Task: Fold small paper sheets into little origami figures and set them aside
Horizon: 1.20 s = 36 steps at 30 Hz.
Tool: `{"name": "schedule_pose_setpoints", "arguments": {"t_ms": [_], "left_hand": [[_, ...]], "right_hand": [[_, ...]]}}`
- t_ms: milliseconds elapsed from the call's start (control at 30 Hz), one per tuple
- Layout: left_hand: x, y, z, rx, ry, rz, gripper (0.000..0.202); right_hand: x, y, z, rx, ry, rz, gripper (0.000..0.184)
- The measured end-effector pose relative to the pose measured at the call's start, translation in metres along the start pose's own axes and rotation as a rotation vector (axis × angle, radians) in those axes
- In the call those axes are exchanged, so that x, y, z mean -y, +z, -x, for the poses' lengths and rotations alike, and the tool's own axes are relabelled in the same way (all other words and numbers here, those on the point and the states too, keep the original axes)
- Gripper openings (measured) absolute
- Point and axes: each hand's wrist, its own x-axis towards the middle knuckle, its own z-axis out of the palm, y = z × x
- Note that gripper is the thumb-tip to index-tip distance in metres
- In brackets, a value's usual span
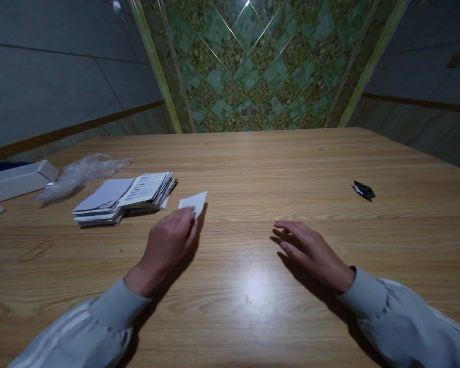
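Note:
My left hand (pixel 169 241) is closed on a small white paper card (pixel 195 201), pinching its near edge and holding it just above the wooden table (pixel 253 168). The card is to the right of a fanned stack of paper cards (pixel 124 197). My right hand (pixel 310 250) hovers low over the table with its fingers stretched out and apart, holding nothing. A small black folded paper piece (pixel 363 189) lies far to the right, well beyond my right hand.
A crumpled clear plastic wrapper (pixel 82 174) lies behind the stack. A long white box (pixel 17 180) sits at the left edge, with a rubber band (pixel 36 250) nearer me. Grey walls and a green patterned panel rise behind the table.

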Motion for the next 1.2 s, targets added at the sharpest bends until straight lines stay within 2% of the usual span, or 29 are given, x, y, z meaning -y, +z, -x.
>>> {"name": "schedule_pose_setpoints", "arguments": {"t_ms": [100,200,267,333,500,600,767,833,1000,1100,1200], "left_hand": [[-0.059,0.000,0.010,0.113,0.123,0.087,0.015],[-0.111,0.000,0.019,0.170,0.241,0.170,0.012],[-0.134,0.001,0.022,0.162,0.295,0.220,0.011],[-0.146,0.004,0.024,0.145,0.335,0.270,0.009],[-0.145,0.007,0.026,0.151,0.360,0.373,0.006],[-0.135,0.005,0.027,0.199,0.334,0.442,0.006],[-0.122,0.009,0.028,0.209,0.313,0.511,0.005],[-0.120,0.013,0.029,0.188,0.310,0.534,0.008],[-0.115,0.018,0.026,0.051,0.333,0.571,0.013],[-0.112,0.017,0.022,0.049,0.367,0.587,0.018],[-0.109,0.017,0.021,0.091,0.365,0.672,0.022]], "right_hand": [[0.015,0.009,0.012,0.081,-0.016,-0.049,0.046],[0.029,0.016,0.022,0.137,-0.082,-0.070,0.054],[0.034,0.019,0.026,0.151,-0.096,-0.069,0.049],[0.035,0.022,0.026,0.150,-0.093,-0.052,0.037],[0.026,0.025,0.024,0.176,-0.104,0.038,0.007],[0.020,0.021,0.023,0.177,-0.123,0.028,0.011],[0.011,0.014,0.019,0.165,-0.086,-0.054,0.013],[0.010,0.011,0.017,0.178,-0.088,-0.058,0.015],[0.015,0.009,0.015,0.169,-0.150,-0.029,0.011],[0.015,0.009,0.016,0.159,-0.168,-0.036,0.012],[0.011,0.008,0.017,0.135,-0.127,-0.081,0.020]]}}
